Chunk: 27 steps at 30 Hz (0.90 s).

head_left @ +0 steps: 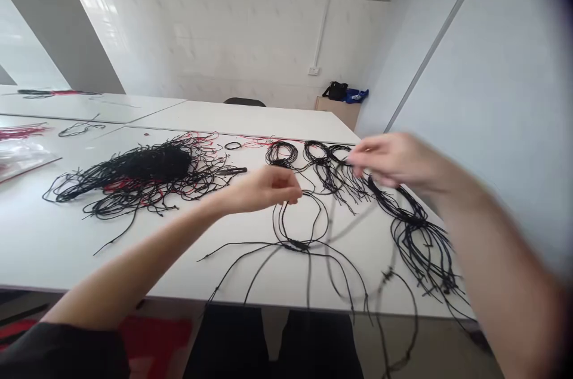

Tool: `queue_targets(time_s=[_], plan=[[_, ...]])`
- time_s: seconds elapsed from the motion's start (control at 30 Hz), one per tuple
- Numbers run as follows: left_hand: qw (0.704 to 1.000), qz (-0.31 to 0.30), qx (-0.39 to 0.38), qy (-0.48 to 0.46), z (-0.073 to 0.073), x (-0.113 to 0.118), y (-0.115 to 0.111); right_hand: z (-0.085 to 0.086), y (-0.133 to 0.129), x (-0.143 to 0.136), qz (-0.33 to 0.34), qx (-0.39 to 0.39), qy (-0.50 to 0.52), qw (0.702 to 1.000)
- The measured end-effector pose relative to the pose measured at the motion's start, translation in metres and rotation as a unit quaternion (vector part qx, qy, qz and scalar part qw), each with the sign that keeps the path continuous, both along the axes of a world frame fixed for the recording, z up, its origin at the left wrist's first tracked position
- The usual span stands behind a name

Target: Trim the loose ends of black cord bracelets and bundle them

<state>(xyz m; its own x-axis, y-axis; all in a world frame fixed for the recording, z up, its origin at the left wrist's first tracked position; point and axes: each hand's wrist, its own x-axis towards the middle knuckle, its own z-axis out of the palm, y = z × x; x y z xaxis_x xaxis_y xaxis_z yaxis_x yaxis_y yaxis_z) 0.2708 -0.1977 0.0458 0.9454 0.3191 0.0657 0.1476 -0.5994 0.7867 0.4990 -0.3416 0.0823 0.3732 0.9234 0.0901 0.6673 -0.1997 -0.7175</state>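
Note:
My left hand is closed in a pinch at the top of several black cord loops, adjustable knotted bracelets whose tails spread over the white table. Off to the right, my right hand is raised and smeared by motion, its fingers drawn together. A blurred black cord bracelet hangs below it past the table edge, apparently from its fingers. Bundles of such bracelets lie behind and under the right hand. A large tangled heap of black cords lies left of my left hand.
Dark-handled tweezers or snips lie beside the heap. Red cords are scattered behind it, near a small black ring. A clear plastic bag is at far left. A grey partition stands close on the right.

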Motion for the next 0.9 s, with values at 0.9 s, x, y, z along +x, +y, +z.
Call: queue_targets(time_s=[0.9], plan=[[0.951,0.085,0.255,0.155,-0.089,0.045,0.039,0.026,-0.017,0.014,-0.245,0.294,-0.102,0.918]])
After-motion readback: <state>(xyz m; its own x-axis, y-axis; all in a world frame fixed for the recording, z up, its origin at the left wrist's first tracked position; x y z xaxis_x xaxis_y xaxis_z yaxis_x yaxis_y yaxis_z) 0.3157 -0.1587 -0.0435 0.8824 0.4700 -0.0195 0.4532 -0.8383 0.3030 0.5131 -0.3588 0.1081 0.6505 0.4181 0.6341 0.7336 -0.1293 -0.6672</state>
